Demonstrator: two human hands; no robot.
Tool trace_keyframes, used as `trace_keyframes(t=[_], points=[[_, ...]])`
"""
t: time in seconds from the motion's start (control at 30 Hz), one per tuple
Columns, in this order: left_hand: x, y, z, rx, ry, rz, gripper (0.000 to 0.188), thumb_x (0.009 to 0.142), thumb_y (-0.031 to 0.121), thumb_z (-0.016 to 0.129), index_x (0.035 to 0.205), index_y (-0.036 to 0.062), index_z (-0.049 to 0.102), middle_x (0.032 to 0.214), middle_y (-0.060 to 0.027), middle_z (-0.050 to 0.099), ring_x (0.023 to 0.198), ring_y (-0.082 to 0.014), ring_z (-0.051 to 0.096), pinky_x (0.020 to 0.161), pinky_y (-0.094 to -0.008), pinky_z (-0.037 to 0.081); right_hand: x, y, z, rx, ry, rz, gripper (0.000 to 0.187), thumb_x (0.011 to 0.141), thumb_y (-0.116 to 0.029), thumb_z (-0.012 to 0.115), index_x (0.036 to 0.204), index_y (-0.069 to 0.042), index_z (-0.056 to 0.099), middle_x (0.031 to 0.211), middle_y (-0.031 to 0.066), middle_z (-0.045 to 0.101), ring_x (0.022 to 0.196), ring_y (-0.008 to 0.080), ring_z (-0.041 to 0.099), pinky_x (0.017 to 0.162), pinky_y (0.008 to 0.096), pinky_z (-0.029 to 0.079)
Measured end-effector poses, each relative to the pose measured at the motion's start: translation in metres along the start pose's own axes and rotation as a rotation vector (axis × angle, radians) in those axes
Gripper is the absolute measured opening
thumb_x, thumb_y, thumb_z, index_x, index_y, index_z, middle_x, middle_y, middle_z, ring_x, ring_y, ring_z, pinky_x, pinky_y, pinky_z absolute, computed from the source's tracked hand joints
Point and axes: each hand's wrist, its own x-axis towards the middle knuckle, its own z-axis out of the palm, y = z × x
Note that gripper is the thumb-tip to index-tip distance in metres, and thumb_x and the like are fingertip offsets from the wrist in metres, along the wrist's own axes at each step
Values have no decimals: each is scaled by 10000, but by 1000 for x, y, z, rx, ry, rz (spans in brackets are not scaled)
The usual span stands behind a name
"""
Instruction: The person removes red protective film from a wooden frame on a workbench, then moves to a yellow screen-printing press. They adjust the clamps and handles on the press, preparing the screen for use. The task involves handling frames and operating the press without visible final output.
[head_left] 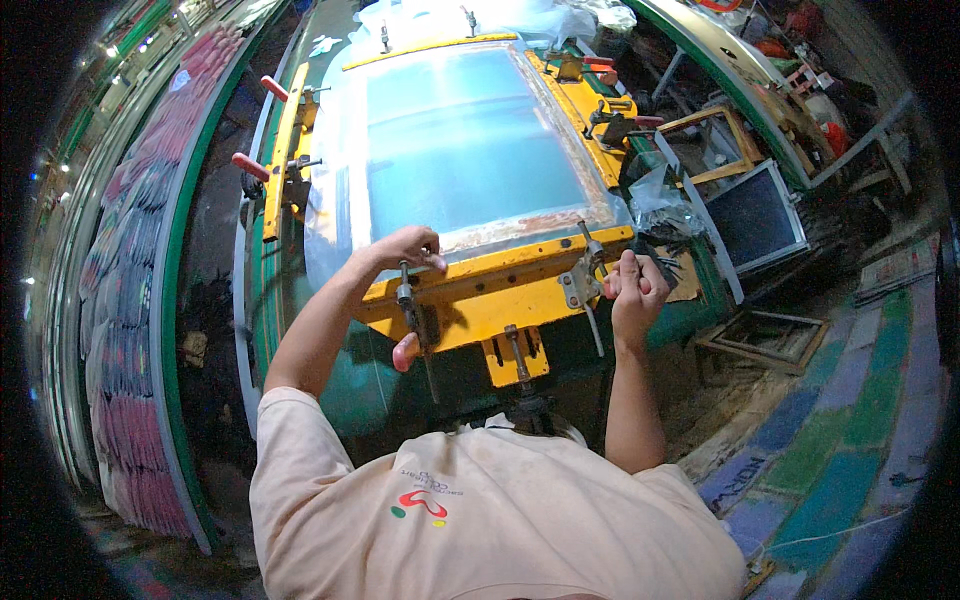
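A screen-printing frame (590,200) with a blue-green mesh (465,150) lies in front of me, held along its near side by a yellow clamp bar (470,305). My right hand (637,282) is wrapped around the handle of the toggle clamp (580,285) at the bar's right end; the fingers hide most of that handle. At the left, my left hand (405,248) is bent over the near edge of the frame with its fingers curled, and what they hold, if anything, is hidden. Just below it stands the left toggle clamp (405,292), its red handle (405,352) hanging down.
Yellow bars (285,160) with red-handled clamps flank the frame on both sides. Rows of coloured pieces (130,290) line a long table at the left. Spare frames (755,220) lean at the right, beside a clear plastic bag (662,200). A wooden frame (765,340) lies lower right.
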Motion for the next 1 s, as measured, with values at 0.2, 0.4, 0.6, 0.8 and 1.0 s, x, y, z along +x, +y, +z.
trace_keyframes(t=[0.2,0.4,0.6,0.8,1.0], points=[[4,8,35,500,27,183,495,821,457,720,1028,20,616,1033,-172,562,989,-362,565,829,-444,497,1,5,1,-11,30,-9,357,1040,-199,561,733,-23,514,571,-14,412,496,83,380,473,274,339],[11,-1,25,476,81,193,421,905,427,665,1028,25,643,1026,-166,548,993,-337,543,865,-430,490,1,7,1,-14,62,-12,344,1023,-249,581,771,-16,580,559,-10,478,495,67,427,491,259,368],[9,12,-20,461,159,149,315,917,349,673,891,38,633,965,-150,498,930,-318,506,804,-407,455,1,5,1,4,37,-24,344,1025,-251,580,769,-21,573,561,-18,470,500,59,428,490,254,370],[-24,59,-55,401,286,197,352,922,341,679,818,10,623,881,-112,487,836,-274,489,740,-413,438,0,6,3,3,74,-6,350,1024,-251,582,752,-31,565,529,-29,448,471,62,414,473,254,350],[-75,113,-35,248,231,280,356,902,367,712,798,44,604,870,-111,504,842,-294,512,747,-409,445,4,11,6,-696,425,-586,146,965,-146,649,961,-9,599,952,119,572,941,247,552,851,407,446]])
